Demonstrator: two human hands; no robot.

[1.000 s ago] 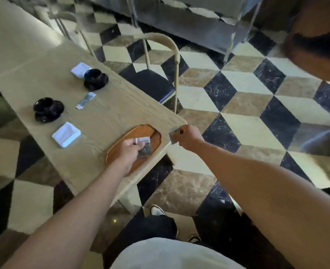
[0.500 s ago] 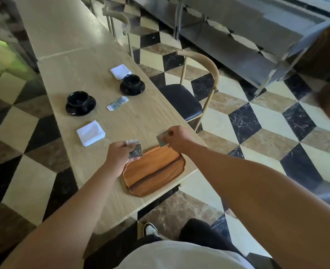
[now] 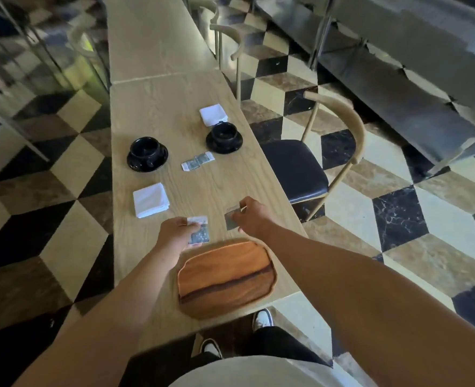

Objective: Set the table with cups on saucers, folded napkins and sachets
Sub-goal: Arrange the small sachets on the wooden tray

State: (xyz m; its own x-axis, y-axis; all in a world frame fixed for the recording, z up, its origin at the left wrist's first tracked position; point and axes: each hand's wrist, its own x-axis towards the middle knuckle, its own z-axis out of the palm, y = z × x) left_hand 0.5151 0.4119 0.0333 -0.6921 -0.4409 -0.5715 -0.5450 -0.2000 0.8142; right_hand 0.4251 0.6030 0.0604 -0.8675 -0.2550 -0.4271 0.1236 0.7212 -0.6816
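Note:
Two black cups on black saucers stand on the long wooden table [image 3: 175,107]: the left cup [image 3: 146,153] and the right cup [image 3: 224,136]. One folded white napkin [image 3: 150,200] lies near the left cup, another napkin [image 3: 213,114] sits beyond the right cup. A pair of sachets [image 3: 198,161] lies between the cups. My left hand [image 3: 176,233] holds a grey sachet [image 3: 200,233] just past the wooden tray [image 3: 225,277]. A little to its right, my right hand [image 3: 251,216] pinches another sachet [image 3: 231,220] above the table.
A chair with a black seat [image 3: 295,169] stands at the table's right side, and more chairs [image 3: 225,37] stand further back. A metal counter [image 3: 398,65] runs along the right. The floor is chequered tile. My shoes [image 3: 261,319] show under the table's near edge.
The view has swung round so the table now runs straight ahead. Both hands, each with its sachet, have moved from over the tray to the table just beyond it.

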